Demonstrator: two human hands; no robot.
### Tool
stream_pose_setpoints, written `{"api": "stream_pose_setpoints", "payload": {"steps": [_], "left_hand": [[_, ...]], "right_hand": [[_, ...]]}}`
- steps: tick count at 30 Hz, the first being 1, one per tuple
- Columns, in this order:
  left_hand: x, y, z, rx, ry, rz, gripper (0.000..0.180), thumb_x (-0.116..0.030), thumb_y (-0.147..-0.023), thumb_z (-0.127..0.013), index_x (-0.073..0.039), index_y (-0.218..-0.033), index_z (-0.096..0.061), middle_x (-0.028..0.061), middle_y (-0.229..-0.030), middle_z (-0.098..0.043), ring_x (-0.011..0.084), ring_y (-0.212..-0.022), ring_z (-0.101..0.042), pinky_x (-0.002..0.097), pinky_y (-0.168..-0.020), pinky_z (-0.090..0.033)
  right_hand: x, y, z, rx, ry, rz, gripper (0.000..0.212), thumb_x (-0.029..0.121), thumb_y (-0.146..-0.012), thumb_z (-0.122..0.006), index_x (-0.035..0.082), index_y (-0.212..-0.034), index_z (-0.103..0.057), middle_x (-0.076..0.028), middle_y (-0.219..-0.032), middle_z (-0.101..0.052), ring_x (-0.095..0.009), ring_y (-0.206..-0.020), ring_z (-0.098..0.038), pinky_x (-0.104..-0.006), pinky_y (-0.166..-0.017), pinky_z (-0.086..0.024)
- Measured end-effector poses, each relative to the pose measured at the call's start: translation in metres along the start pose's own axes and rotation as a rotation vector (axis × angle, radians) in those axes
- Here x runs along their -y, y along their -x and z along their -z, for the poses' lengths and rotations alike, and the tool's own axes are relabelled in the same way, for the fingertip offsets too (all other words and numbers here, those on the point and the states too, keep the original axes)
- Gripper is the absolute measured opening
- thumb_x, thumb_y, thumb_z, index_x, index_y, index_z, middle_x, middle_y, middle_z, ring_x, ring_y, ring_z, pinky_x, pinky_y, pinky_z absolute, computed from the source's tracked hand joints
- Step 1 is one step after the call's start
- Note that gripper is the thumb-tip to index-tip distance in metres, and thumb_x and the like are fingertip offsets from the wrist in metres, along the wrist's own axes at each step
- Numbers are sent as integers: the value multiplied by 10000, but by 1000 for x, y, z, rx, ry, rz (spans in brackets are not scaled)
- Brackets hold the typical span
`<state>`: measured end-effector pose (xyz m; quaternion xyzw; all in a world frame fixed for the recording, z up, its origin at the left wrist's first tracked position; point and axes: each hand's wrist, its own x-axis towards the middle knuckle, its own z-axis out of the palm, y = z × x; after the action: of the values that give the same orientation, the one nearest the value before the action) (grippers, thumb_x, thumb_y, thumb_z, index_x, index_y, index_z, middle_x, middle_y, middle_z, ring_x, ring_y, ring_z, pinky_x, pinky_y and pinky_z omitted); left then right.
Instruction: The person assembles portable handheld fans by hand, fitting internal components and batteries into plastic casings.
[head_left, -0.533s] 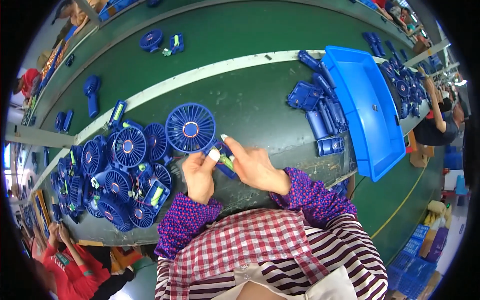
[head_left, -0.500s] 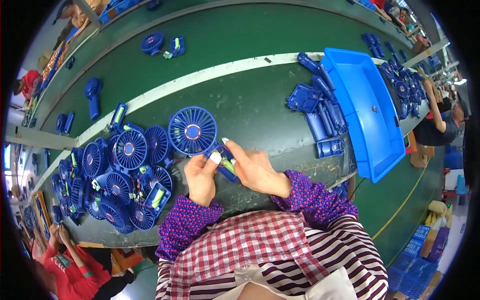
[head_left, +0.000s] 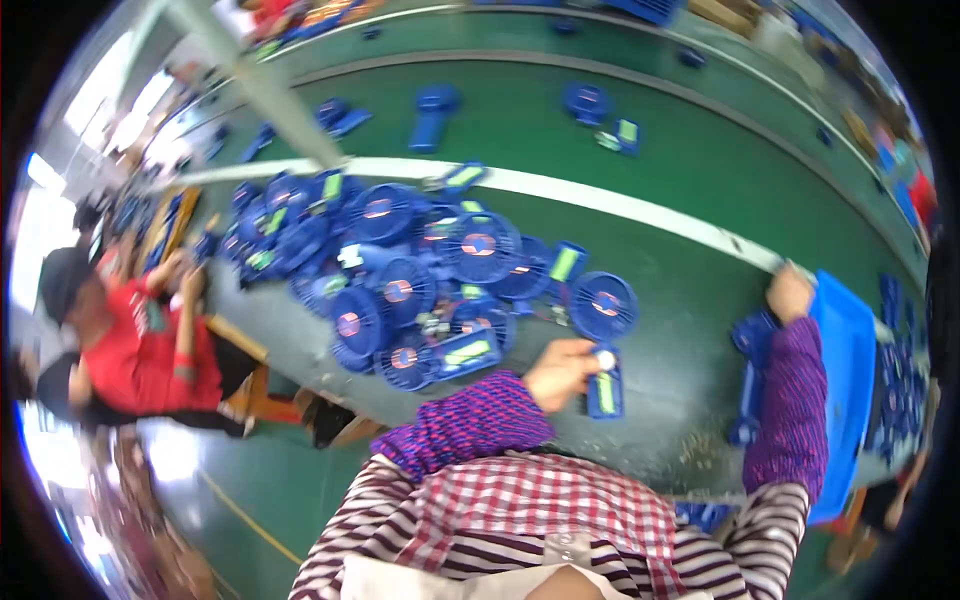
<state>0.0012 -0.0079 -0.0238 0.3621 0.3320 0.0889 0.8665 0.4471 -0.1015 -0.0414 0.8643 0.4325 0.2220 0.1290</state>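
Observation:
My left hand (head_left: 562, 374) is closed on a blue handheld fan (head_left: 603, 306), thumb and fingers pinching it just below its round grille. The fan's handle is an open shell with a light-green cell (head_left: 606, 391) lying in it. My right arm reaches out to the right, and my right hand (head_left: 790, 294) is at the far left corner of a bright blue bin (head_left: 843, 330). Motion blurs its fingers. Beneath that arm lie blue handle shells (head_left: 751, 345), partly covered by the sleeve.
A heap of blue fans (head_left: 400, 290) with open handles covers the left of the table. Beyond the white strip (head_left: 620, 205), a few fans (head_left: 433, 115) lie on the green surface. A person in red (head_left: 150, 345) works at the far left. A post (head_left: 270, 95) stands behind the heap.
My right hand has left the fan and moved right to the bin's corner. My left hand keeps hold of the fan. The view has turned left.

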Motion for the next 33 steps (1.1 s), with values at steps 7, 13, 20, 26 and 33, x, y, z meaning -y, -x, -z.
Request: {"api": "stream_pose_setpoints", "payload": {"steps": [7, 13, 20, 26, 33], "left_hand": [[5, 0, 8, 50, 53, -58, 205, -154, -856, -585, -12, -1003, -580, 24, -864, -596, 145, -807, -587, 324, -702, -508], [8, -1, 2, 40, 44, -40, 164, -138, -850, -586, -16, -958, -596, 17, -830, -599, 136, -768, -588, 312, -667, -511], [9, 2, 8, -81, 56, -53, 210, -127, -830, -600, -8, -1003, -594, 50, -876, -623, 152, -784, -604, 304, -671, -506], [-6, 5, -1, -107, 77, -48, 147, -119, -852, -576, -4, -943, -588, 51, -841, -611, 143, -730, -600, 303, -651, -522], [0, 2, -2, -84, 67, -11, 169, -119, -852, -570, 5, -965, -588, 60, -870, -609, 147, -760, -602, 302, -683, -519]], "right_hand": [[11, -10, -13, 152, 5, 0, 341, 59, -767, -483, 84, -1104, -531, -161, -965, -621, -326, -914, -598, -507, -804, -418], [27, 12, 30, -106, -202, 29, 488, 57, -784, -533, 76, -1264, -443, -161, -830, -630, -330, -836, -604, -475, -819, -420], [121, 110, 155, 536, -1830, -31, 614, -36, -745, -603, -13, -1314, -374, -115, -1206, -506, -172, -1063, -514, -267, -897, -408], [149, 162, 173, 425, -1393, 72, 524, 30, -676, -679, 20, -1176, -525, -140, -1036, -527, -243, -968, -539, -309, -822, -435], [144, 197, 179, 155, -686, 109, 649, 156, -614, -736, 13, -1194, -483, -170, -1146, -506, -352, -987, -490, -394, -821, -433]]}}
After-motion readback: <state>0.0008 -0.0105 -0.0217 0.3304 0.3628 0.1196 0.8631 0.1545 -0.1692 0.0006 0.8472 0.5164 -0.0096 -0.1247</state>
